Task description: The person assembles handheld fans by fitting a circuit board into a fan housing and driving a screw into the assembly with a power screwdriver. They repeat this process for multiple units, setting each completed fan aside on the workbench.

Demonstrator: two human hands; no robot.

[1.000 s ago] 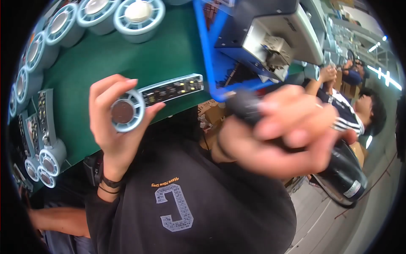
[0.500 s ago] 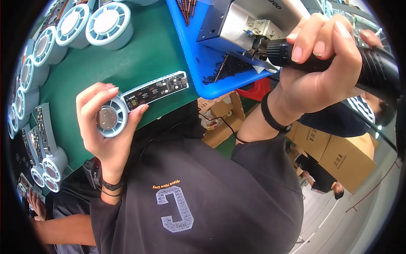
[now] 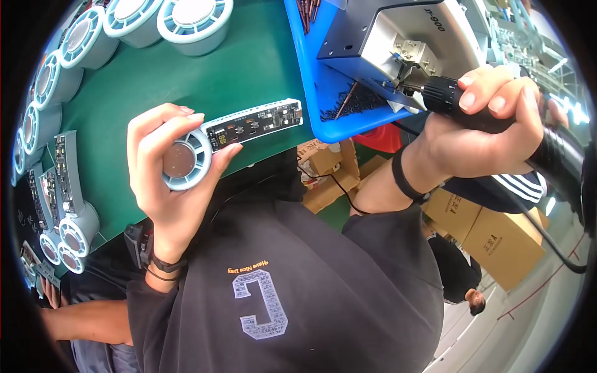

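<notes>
My left hand [image 3: 171, 211] is closed around the round head of a small pale-blue handheld fan [image 3: 255, 128]. The fan's handle points right, its black circuit board bare and facing up, and my thumb lies by the joint of head and handle. At the upper right, my right hand [image 3: 497, 140] wraps round a black electric screwdriver [image 3: 443, 96], held level and pointing left. Its thin metal bit meets the front of a silver screw feeder [image 3: 364, 46], beside a small metal block [image 3: 415, 57]. Whether a screw sits on the bit is too small to tell.
A blue tray [image 3: 305, 81] under the feeder holds loose dark screws [image 3: 370, 102] and copper-coloured bits [image 3: 308, 12]. Several fans [image 3: 196, 37] line the green mat [image 3: 261, 56]. Cardboard boxes [image 3: 504, 242] stand at right. Another person's arm [image 3: 93, 322] shows at lower left.
The whole view has shifted, so the mat, tray and both hands appear farther right. A little more of the screwdriver's metal bit shows at the feeder. Both grips stay the same.
</notes>
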